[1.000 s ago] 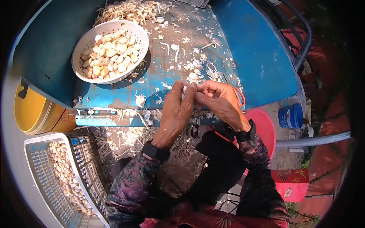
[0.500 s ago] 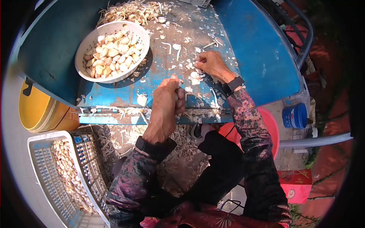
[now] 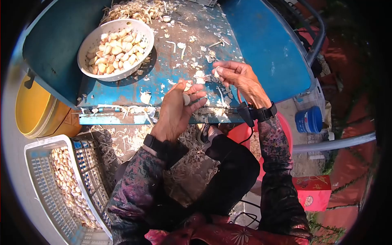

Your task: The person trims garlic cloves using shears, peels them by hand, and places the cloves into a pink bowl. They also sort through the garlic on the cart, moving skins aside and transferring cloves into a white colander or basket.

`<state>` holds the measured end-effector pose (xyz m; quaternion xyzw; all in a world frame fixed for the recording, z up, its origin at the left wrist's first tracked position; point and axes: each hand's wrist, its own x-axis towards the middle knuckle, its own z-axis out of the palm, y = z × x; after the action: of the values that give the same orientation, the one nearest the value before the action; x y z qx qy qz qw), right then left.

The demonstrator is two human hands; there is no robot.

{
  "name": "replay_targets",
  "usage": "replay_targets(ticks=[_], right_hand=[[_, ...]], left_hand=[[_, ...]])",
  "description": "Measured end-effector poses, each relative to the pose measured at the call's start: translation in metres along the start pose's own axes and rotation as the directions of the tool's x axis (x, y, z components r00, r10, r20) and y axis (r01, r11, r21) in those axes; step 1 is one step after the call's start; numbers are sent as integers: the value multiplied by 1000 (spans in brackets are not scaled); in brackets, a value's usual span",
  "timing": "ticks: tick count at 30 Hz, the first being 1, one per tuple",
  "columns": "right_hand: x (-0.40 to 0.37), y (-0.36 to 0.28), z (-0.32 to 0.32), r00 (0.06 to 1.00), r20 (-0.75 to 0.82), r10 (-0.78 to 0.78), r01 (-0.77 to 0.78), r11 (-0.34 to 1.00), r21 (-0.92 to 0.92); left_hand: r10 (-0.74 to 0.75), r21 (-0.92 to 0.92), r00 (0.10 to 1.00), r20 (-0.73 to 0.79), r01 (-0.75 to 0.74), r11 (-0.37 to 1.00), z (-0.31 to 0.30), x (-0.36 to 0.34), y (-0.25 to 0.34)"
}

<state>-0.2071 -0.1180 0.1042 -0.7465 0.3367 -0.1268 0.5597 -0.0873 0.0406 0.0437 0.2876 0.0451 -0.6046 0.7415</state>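
Observation:
My left hand (image 3: 176, 108) is above the front edge of the blue metal work surface (image 3: 116, 93), palm partly turned up and fingers loosely curled. Pale garlic cloves (image 3: 186, 99) rest in it, held near the thumb and palm. To its right, my right hand (image 3: 244, 81) pinches a small garlic clove (image 3: 217, 73) between thumb and fingertips. Scraps of white garlic skin (image 3: 200, 76) lie on the surface between and beyond the hands. A white colander (image 3: 83, 61) heaped with garlic cloves (image 3: 116, 51) stands at the left on the same surface.
Dry stalks and skins (image 3: 132, 11) are piled at the back. A yellow bucket (image 3: 34, 108) and a grey crate (image 3: 30, 155) of garlic stand at the left. On the right are a red basin (image 3: 281, 126), a blue bucket (image 3: 309, 119), a red box (image 3: 312, 192) and a grey pipe (image 3: 339, 142).
My right hand has risen off the scraps on the surface and now shows a clove in its fingertips. My left fingers have uncurled, showing cloves in the hand. The whole view has shifted slightly.

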Motion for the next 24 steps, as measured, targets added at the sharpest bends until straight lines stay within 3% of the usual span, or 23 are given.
replay_targets(ticks=[2, 4, 6, 7, 9, 10, 12, 13, 14, 15, 16, 17, 18, 19, 20, 22, 24], right_hand=[[-23, -23, 15, 995, 66, -69, 68, 997, 24], [-15, -3, -12, 989, -3, -148, 148, 989, -3], [-14, 19, -46, 921, -348, -174, 8, 903, -430], [-17, 38, -58, 919, -351, -178, 10, 901, -433], [-27, 69, -73, 932, -309, -187, -156, 563, -811], [-35, 71, -69, 958, -273, -86, -171, 593, -787], [-43, 91, -63, 904, -222, -366, -47, 430, -902], [-46, 90, -63, 902, -223, -370, -43, 437, -898], [-48, 88, -63, 922, -286, -262, -106, 540, -835], [-51, 80, -58, 931, -333, -147, -172, 629, -758], [-52, 74, -57, 932, -328, -151, -161, 639, -752], [-55, 69, -59, 945, -326, 38, -176, 898, -404], [-56, 63, -58, 948, -237, 211, -213, 977, 18], [-60, 62, -50, 979, -152, 136, -112, 981, 155], [-65, 62, -39, 980, -147, 133, -110, 981, 159], [-77, 56, -2, 981, -189, -52, 93, 972, 216], [-93, 29, 35, 970, -241, -23, -4, 994, -110]], left_hand=[[-34, -34, 999, 24, 35, 999, 1, -1, -6], [-74, -68, 996, 48, 77, 995, -2, -2, -14], [-132, -135, 989, 68, 140, 981, -10, 1, -18], [-124, -179, 951, 282, 179, 967, -23, 9, -22], [-104, -119, 969, 224, 133, 984, -12, 1, -17], [-81, -55, 984, 160, 90, 994, -8, -1, -14], [-72, -29, 983, 171, 78, 997, -6, 0, -13], [-62, -6, 982, 178, 65, 998, -7, 0, -12], [-58, 3, 984, 170, 58, 998, -9, 0, -12], [-51, 20, 972, 230, 48, 999, -10, 0, -12], [-45, 37, 956, 290, 35, 999, -11, 1, -13], [-39, 52, 959, 282, 25, 998, -11, 3, -14], [-31, 56, 960, 277, 16, 998, -10, 2, -12], [-5, 88, 959, 283, -20, 996, -8, 0, -12], [19, 119, 957, 290, -56, 991, -7, 0, -12], [56, 169, 962, 268, -104, 980, -9, 4, -14], [158, 246, 960, 230, -215, 945, -8, 5, -15]])
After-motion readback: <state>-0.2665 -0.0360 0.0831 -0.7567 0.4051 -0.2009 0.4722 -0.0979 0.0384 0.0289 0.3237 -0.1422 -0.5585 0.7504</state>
